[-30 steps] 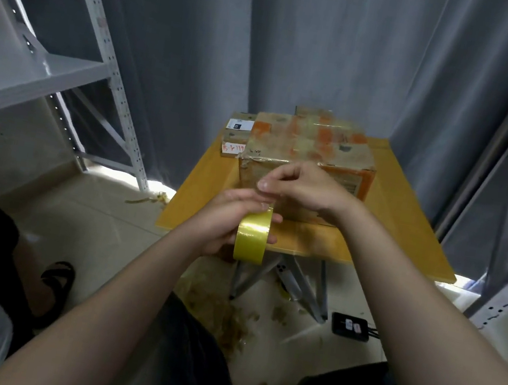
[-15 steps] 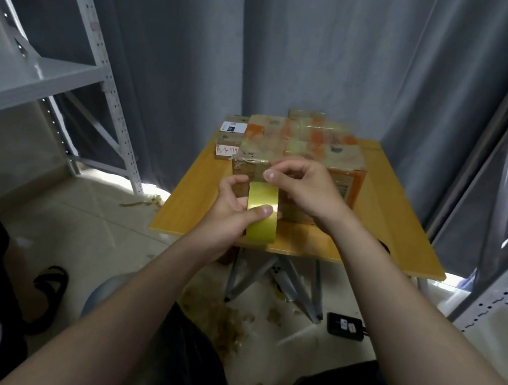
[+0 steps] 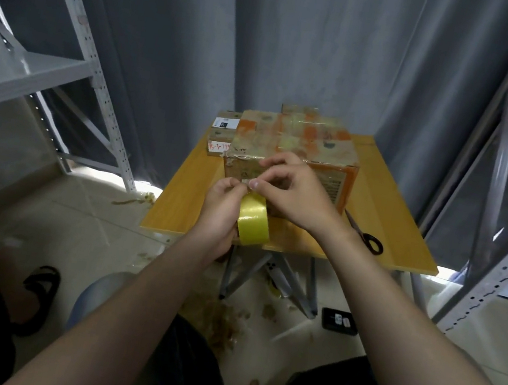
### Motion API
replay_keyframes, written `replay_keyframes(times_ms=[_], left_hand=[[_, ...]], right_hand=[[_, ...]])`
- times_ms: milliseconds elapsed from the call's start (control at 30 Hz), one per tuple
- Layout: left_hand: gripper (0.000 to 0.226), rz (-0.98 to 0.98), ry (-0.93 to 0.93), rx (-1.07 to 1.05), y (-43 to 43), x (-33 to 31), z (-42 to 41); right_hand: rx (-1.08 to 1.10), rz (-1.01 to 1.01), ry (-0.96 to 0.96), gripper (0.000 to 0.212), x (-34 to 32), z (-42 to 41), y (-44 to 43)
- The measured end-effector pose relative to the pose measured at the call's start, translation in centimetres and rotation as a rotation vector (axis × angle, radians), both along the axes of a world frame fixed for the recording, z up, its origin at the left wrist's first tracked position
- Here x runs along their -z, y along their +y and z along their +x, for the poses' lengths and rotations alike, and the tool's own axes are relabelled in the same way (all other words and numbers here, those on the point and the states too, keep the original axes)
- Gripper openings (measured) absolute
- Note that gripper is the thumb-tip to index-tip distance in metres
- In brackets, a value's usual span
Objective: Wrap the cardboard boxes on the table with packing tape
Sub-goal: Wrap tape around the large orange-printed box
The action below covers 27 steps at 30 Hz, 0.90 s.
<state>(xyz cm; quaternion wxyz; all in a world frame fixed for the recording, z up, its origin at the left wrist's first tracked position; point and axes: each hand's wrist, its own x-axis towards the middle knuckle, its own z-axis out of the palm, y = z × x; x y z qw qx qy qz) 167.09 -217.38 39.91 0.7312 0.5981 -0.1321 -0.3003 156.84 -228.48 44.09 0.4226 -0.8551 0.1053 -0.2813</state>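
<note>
Left hand (image 3: 221, 210): fingers curled round the yellow tape roll (image 3: 254, 222), gripping it from the left, with the thumb on its top edge.
Right hand (image 3: 296, 192): fingers bent, thumb and forefinger pinching at the top of the tape roll, right beside the left thumb.
Tape roll: held upright on edge over the near part of the table (image 3: 188, 194), just in front of the large box.
Large box (image 3: 298, 142): cardboard, on the middle of the table, its top crossed with glossy tape and its front face behind both hands.
Small box (image 3: 222, 135): touching the large box's far-left corner, bearing 2 labels.
Scissors (image 3: 367, 240): flat on the table, right of the large box.
Floor: tape scraps (image 3: 217, 320) under the table.
</note>
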Motion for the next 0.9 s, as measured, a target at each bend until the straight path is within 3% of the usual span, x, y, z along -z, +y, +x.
replay_keyframes(times_ms=[167,367,500,667,900], left_hand=[[0.017,0.063,0.015,0.013,0.0,0.7,0.0],[0.02,-0.017,-0.11,0.042,0.0,0.1,-1.0],[0.02,-0.056,-0.452,-0.08,0.4,0.2,-1.8],[0.023,-0.171,-0.473,0.017,0.9,-0.5,-2.7],[0.028,-0.085,-0.621,-0.036,-1.8,-3.5,-3.3]], right_hand=[[0.143,-0.397,0.121,0.02,-0.7,-0.8,-0.3],[0.292,-0.533,0.071,0.03,-0.8,-0.7,0.5],[0.357,-0.316,0.11,0.032,-0.8,-0.1,0.7],[0.358,-0.039,0.141,0.077,-1.6,-0.4,-0.1],[0.294,0.399,0.07,0.049,-3.4,-2.0,-1.5]])
